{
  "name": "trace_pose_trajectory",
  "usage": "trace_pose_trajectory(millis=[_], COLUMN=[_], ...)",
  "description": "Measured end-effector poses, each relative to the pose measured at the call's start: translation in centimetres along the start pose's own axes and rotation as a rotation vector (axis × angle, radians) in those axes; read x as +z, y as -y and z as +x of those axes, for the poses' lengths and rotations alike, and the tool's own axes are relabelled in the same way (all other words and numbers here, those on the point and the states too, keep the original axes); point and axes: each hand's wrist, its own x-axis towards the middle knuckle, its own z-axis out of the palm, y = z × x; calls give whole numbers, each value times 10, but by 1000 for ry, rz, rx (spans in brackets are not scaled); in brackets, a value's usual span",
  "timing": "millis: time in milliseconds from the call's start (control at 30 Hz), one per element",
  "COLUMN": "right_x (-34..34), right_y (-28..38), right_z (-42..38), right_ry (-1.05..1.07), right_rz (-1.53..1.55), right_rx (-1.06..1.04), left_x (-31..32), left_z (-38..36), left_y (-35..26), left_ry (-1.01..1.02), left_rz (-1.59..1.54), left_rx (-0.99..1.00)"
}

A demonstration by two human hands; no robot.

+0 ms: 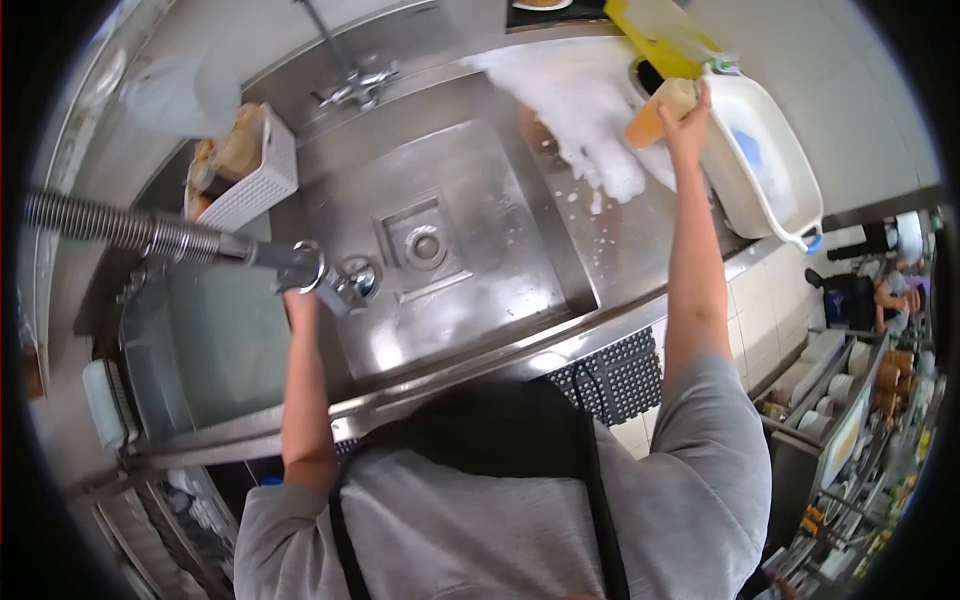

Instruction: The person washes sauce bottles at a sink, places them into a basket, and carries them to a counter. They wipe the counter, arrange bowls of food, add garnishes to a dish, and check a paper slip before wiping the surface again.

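At the upper right, my right hand (688, 122) is wrapped round a translucent bottle (655, 112) with orange at its lower end. It holds the bottle tilted over the foamy counter, beside a white tub (765, 150). White foam (570, 105) spreads over the steel counter to its left. My left hand (300, 308) is at the head of the spray hose (290, 262), over the left edge of the steel sink (440, 250). The spray head covers most of its fingers, so their grip is hidden.
A white basket (255, 180) of bottles stands behind a water-filled basin (225, 330). A tap (360, 88) is on the back wall. A brush (108, 400) lies at the left edge. Something yellow (665, 35) stands behind the tub. People are visible far right.
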Motion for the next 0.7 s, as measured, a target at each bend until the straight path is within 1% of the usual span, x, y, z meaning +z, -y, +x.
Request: trace_pose_trajectory(millis=[33,67,100,133,167,200,233,267,300,333,367,433,467,500,533,567,633,667,700], right_x=[-3,-5,-5,-1,8,17,25,38,53,52,67,99,103,106,107,115,137,151,163], right_y=[27,55,84,108,126,145,164,179,196,218,219,224,238,250,257,256,255,252,246], right_z=[-4,-14,-27,-41,-58,-80,-106,-139,-171,-200,-233,-295,-307,-319,-328,-338,-352,-358,-361], right_ry=[-12,21,121,221,278,439,603,671,725,884,1100,1216,1223,1231,1240,1249,1070,1078,1037], right_rz=[85,116,325,536,633,695,748,791,832,689,628,565,575,567,559,564,465,470,501], right_rx=[-105,-102,-80,-53,-98,-8,78,14,-60,-13,9,-51,-58,-92,-124,-128,-207,-214,-109], left_x=[8,16,24,32,40,47,55,62,67,69,68,61,56,51,46,42,37,35,34], left_z=[-18,-39,-60,-81,-86,-87,-89,-93,-92,-93,-96,-92,-93,-96,-98,-99,-101,-101,-101], left_y=[-37,-19,0,18,-18,-15,-11,-9,-12,-17,-25,-45,-58,-71,-82,-86,-91,-91,-90], left_ry=[14,107,166,183,169,239,243,246,227,213,195,214,201,167,135,126,75,64,78], left_rz=[-574,-339,-75,162,-14,-129,-180,-237,-213,-189,-186,-156,-151,-233,-315,-312,-427,-426,-435], left_rx=[-571,-426,-269,-113,-402,-587,-642,-695,-669,-642,-648,-638,-641,-630,-619,-626,-525,-529,-521])
